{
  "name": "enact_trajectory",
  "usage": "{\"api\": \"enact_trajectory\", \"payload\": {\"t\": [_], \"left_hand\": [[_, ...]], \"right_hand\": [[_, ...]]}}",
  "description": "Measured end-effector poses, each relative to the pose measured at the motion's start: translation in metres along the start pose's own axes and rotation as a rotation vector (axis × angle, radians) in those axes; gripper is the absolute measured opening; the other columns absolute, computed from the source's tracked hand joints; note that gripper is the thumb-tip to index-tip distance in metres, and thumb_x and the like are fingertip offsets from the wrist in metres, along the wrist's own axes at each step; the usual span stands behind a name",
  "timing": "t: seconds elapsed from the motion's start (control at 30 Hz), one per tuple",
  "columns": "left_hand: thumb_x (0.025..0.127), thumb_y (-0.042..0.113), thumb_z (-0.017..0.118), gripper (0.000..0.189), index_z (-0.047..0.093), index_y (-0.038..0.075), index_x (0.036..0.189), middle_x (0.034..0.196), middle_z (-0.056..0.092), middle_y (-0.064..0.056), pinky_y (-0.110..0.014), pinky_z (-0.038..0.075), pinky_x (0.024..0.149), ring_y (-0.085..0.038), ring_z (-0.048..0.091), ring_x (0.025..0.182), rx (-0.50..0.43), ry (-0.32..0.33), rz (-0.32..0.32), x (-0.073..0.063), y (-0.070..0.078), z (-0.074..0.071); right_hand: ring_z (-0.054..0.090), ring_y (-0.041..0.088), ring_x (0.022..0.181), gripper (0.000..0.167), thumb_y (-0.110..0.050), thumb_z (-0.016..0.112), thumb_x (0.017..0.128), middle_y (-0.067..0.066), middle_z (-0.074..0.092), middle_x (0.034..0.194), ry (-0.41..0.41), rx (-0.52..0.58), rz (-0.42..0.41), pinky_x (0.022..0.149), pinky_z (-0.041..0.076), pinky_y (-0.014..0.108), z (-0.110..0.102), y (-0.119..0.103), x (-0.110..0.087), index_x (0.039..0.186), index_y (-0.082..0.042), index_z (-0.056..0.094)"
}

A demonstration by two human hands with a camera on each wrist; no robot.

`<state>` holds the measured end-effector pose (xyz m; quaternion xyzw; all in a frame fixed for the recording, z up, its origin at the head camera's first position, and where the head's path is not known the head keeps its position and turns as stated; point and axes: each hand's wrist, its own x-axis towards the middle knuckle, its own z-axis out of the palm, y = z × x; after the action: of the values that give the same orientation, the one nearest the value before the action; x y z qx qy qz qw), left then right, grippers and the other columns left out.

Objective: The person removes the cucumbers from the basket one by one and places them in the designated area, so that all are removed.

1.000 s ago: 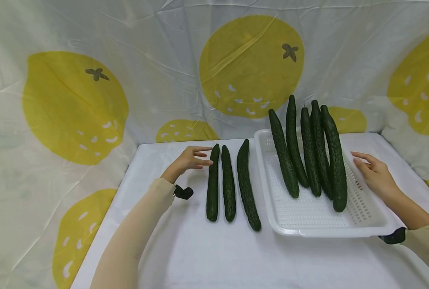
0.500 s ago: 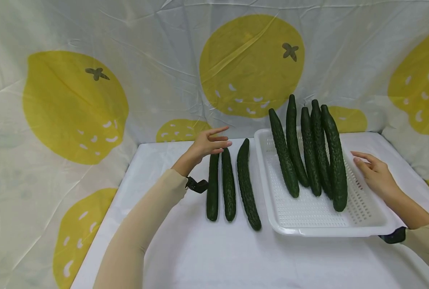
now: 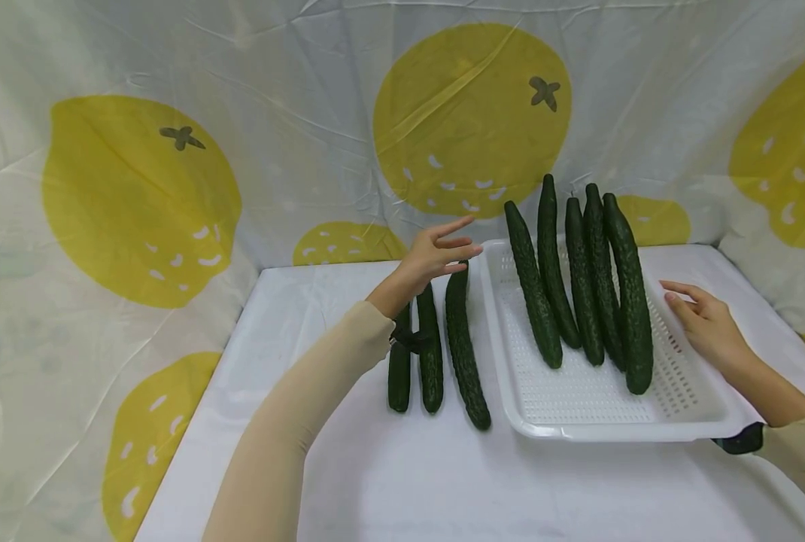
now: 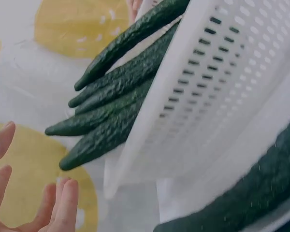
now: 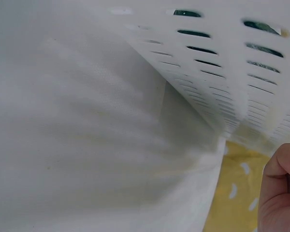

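My left hand [image 3: 436, 252] hovers with spread fingers above the far ends of three dark green cucumbers that lie side by side on the table: a left one [image 3: 399, 380], a middle one [image 3: 431, 361] and a curved right one [image 3: 466, 361]. It holds nothing, and its fingertips reach towards the left rim of a white perforated plastic basket [image 3: 545, 414]. Several cucumbers [image 3: 633, 301] lean in that basket, their upper ends sticking out over the back rim. At the basket's right rim, my right hand [image 3: 707, 324] grips the edge, with bent fingers in the right wrist view.
A white cloth [image 3: 443, 482] covers the table. Behind it hangs a pale curtain [image 3: 294, 135] printed with yellow lemons. Each wrist wears a dark strap device, and the left forearm [image 3: 301, 406] passes over the table left of the cucumbers.
My left hand has moved right, from beside the left cucumber across the far ends of the row to near the basket. The right hand, basket and cucumbers have stayed in place.
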<state>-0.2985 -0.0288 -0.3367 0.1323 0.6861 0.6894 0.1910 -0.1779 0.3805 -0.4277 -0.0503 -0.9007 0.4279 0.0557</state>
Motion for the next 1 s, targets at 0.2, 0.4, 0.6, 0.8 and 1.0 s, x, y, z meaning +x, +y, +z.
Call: {"api": "enact_trajectory", "payload": {"t": [0.2, 0.4, 0.6, 0.8, 1.0], "left_hand": [[0.092, 0.008, 0.074, 0.057, 0.057, 0.023, 0.144, 0.141, 0.054, -0.013, -0.041, 0.050, 0.100, -0.021, 0.059, 0.121, -0.070, 0.022, -0.008, 0.012, -0.001, 0.025], [0.089, 0.010, 0.077, 0.054, 0.063, 0.026, 0.138, 0.138, 0.056, -0.011, -0.042, 0.049, 0.102, -0.019, 0.059, 0.121, -0.122, 0.077, -0.012, 0.025, -0.005, 0.047], [0.088, 0.010, 0.079, 0.053, 0.065, 0.026, 0.136, 0.149, 0.046, -0.013, -0.041, 0.047, 0.104, -0.024, 0.046, 0.136, -0.104, 0.110, -0.035, 0.036, -0.015, 0.067], [0.087, 0.009, 0.080, 0.051, 0.067, 0.023, 0.134, 0.153, 0.040, -0.018, -0.023, 0.049, 0.068, -0.013, 0.060, 0.098, -0.030, 0.193, -0.043, 0.046, -0.024, 0.086], [0.085, 0.008, 0.081, 0.052, 0.068, 0.026, 0.132, 0.151, 0.042, -0.019, -0.023, 0.020, 0.043, -0.008, 0.020, 0.048, 0.000, 0.264, -0.070, 0.056, -0.032, 0.103]], "right_hand": [[0.041, -0.016, 0.092, 0.053, -0.035, 0.044, 0.108, 0.038, 0.054, 0.127, 0.023, -0.018, -0.032, 0.085, 0.042, 0.023, 0.000, 0.001, 0.000, 0.149, -0.001, 0.042], [0.040, -0.016, 0.090, 0.054, -0.035, 0.044, 0.108, 0.035, 0.054, 0.128, 0.015, -0.021, -0.021, 0.075, 0.040, 0.016, -0.001, 0.002, 0.001, 0.149, -0.001, 0.042], [0.039, -0.014, 0.094, 0.055, -0.036, 0.042, 0.108, 0.039, 0.049, 0.132, 0.008, -0.012, 0.002, 0.092, 0.042, 0.035, 0.000, 0.001, 0.000, 0.151, -0.002, 0.039], [0.040, -0.012, 0.100, 0.057, -0.038, 0.040, 0.108, 0.041, 0.044, 0.135, -0.008, 0.022, 0.019, 0.103, 0.032, 0.064, -0.001, -0.001, -0.001, 0.153, -0.002, 0.036], [0.040, -0.013, 0.098, 0.058, -0.039, 0.040, 0.108, 0.040, 0.046, 0.134, -0.013, 0.015, 0.025, 0.101, 0.038, 0.055, -0.001, -0.001, -0.001, 0.153, -0.003, 0.036]]}}
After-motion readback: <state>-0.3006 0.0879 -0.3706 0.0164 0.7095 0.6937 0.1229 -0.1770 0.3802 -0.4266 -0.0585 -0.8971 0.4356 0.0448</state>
